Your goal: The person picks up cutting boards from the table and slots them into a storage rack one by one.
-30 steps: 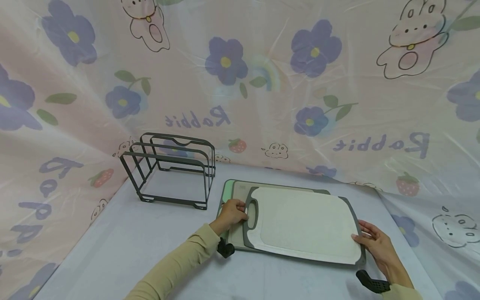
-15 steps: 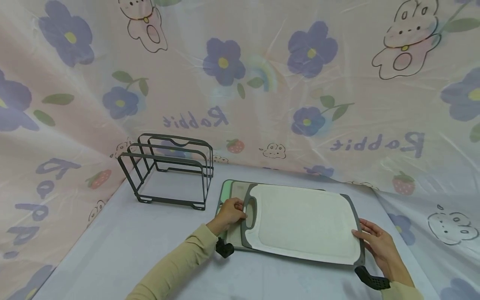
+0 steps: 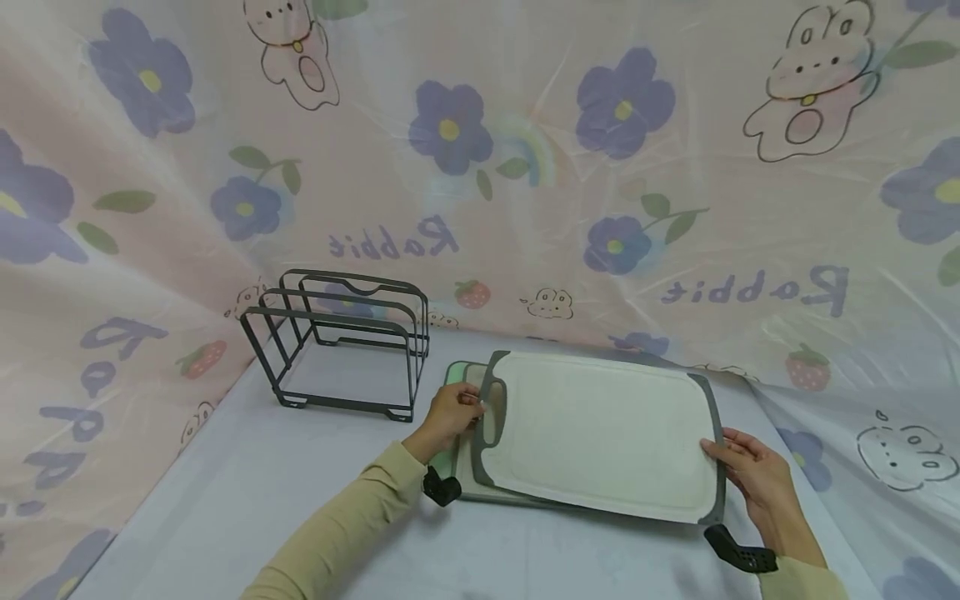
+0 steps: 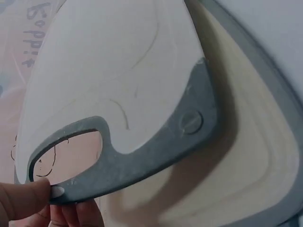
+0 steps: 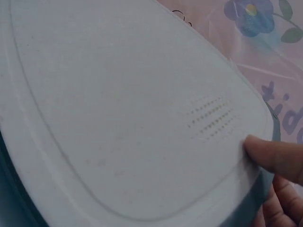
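Observation:
A white cutting board (image 3: 600, 433) with grey corners and a handle slot is raised between both hands. My left hand (image 3: 450, 414) pinches its handle edge; in the left wrist view the thumb (image 4: 23, 198) lies over the grey rim and the other fingers curl beneath. My right hand (image 3: 759, 477) grips the opposite end, thumb (image 5: 274, 153) on the white face and fingers behind. Underneath, mostly covered, lie a beige cutting board (image 4: 265, 142) with a grey border and a green-edged board (image 3: 455, 372). A gap with shadow separates the white board from the beige one.
A black wire rack (image 3: 337, 342) with several upright frames stands at the left back of the white-covered table (image 3: 300, 467). A printed curtain (image 3: 525, 208) hangs behind and along both sides. Black wrist cameras (image 3: 441, 487) sit below the hands.
Both hands have lifted the white cutting board off the stack, its far and left edges rising most. It has shifted slightly left. The rack and lower boards stay put.

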### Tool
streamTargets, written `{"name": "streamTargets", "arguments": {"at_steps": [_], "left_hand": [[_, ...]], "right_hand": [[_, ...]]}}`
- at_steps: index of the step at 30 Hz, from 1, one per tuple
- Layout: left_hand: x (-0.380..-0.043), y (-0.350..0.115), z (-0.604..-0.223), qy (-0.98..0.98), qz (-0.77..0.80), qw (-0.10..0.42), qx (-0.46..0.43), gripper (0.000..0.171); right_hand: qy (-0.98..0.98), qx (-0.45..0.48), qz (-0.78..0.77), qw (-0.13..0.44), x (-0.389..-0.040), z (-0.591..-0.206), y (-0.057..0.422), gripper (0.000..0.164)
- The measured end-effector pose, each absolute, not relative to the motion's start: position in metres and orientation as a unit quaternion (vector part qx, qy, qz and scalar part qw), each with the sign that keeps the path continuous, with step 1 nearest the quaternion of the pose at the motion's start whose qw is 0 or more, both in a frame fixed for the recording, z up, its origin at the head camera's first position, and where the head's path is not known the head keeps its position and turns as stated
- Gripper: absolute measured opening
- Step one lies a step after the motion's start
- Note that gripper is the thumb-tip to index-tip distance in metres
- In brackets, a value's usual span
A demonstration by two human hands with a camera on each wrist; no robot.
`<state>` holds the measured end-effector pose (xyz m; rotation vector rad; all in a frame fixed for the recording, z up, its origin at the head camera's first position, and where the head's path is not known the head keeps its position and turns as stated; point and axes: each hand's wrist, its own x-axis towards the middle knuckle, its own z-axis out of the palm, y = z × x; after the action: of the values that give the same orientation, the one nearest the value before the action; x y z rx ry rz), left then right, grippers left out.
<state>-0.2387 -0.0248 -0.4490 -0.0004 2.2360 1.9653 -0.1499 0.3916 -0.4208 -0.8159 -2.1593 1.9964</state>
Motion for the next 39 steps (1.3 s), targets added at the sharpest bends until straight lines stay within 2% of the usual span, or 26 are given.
{"name": "streamTargets", "arguments": {"at_steps": [13,19,23,29,39], "left_hand": [[-0.246,-0.03,-0.431,0.743,0.668,0.038,-0.007,0.02],[-0.248,-0.033,-0.423,0.748,0.663,0.025,-0.005,0.018],[-0.249,-0.033,-0.417,0.746,0.666,0.017,0.003,0.015],[-0.252,-0.035,-0.406,0.743,0.669,0.006,0.014,0.016],[-0.254,-0.034,-0.395,0.732,0.681,-0.005,0.016,0.013]], "right_hand": [[-0.702,-0.244,0.666,0.065,-0.147,-0.403,0.382,0.034],[-0.689,-0.228,0.684,0.072,-0.145,-0.396,0.378,0.028],[-0.686,-0.212,0.69,0.089,-0.146,-0.392,0.376,0.026],[-0.697,-0.206,0.677,0.114,-0.147,-0.386,0.373,0.033],[-0.693,-0.174,0.684,0.148,-0.143,-0.374,0.37,0.025]]}}
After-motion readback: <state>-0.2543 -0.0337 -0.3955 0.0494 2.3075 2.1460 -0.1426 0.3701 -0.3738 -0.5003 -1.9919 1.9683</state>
